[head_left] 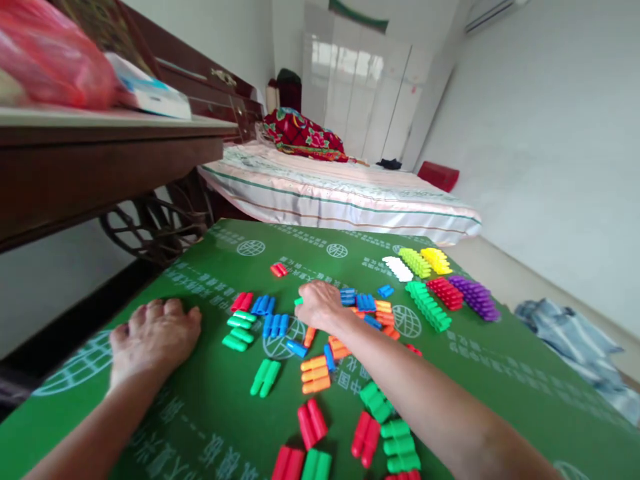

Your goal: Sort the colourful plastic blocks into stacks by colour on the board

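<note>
My left hand (154,337) rests palm down on the green board (200,407), fingers spread, holding nothing. Over the middle of the board, my right hand (320,305) is closed; the tip of a green plastic toy block (299,301) shows at its fingers. Between the hands lie ridged, bullet-shaped toy blocks: a green group (240,330), blue blocks (275,326) and a red pair (243,301). Orange blocks (315,375) sit below the right hand, and more blue and orange ones lie partly hidden behind its wrist.
Sorted rows of purple (474,297), yellow (436,261), white (399,268) and green studded blocks (428,307) stand at the far right. Red blocks (313,423) lie near the front. A bed (340,193) is beyond the board; a wooden table (115,160) overhangs at left.
</note>
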Demonstrator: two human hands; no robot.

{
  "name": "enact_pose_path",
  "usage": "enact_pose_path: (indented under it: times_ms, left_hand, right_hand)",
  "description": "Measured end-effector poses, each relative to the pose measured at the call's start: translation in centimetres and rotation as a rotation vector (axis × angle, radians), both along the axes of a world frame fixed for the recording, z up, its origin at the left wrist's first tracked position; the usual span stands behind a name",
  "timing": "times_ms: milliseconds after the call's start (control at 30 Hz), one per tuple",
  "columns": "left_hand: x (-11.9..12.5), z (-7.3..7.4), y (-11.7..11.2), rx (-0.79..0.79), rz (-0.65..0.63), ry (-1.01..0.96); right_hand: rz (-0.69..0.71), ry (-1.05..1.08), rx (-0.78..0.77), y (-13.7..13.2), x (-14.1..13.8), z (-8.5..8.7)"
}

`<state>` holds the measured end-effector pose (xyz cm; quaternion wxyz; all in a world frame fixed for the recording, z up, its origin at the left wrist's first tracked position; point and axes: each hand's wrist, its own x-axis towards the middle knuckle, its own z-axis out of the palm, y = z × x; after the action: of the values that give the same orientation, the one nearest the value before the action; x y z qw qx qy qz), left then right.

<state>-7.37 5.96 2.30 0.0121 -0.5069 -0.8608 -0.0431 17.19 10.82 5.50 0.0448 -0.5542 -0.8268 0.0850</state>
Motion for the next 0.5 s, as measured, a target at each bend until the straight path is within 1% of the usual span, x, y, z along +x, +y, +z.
enact_pose_path:
  times_ms: [100, 133, 200, 233, 300, 400, 500]
  left_hand:
    - [-0.2, 0.0, 0.2, -0.011, 0.001, 0.003]
    - [-0.2, 0.1, 0.2, -0.014, 0.002, 0.005]
    - [0.0, 0.3, 0.2, -0.018, 0.009, 0.004]
    - [0.1, 0.4, 0.1, -0.021, 0.013, 0.001]
    - [0.4, 0.8, 0.0, -0.034, 0.014, -0.004]
    - [0.8, 1.2, -0.1, -0.051, 0.004, -0.001]
    - [1.0, 1.2, -0.1, -0.041, 0.014, -0.002]
  right_hand:
    - [0.038, 0.102, 0.015, -1.1, 2.9, 0.2]
    - [0.037, 0.154, 0.021, -1.4, 4.4, 0.1]
    - [-0.014, 0.254, 0.032, -1.8, 8.0, -0.1]
    - [-0.061, 0.29, 0.03, -1.7, 10.0, -0.2]
    - [-0.202, 0.371, 0.063, -1.2, 14.3, -0.6]
    - [-0.365, 0.365, 0.109, 0.3, 20.7, -1.5]
    - [-0.489, 0.29, 0.165, 1.7, 25.5, -2.5]
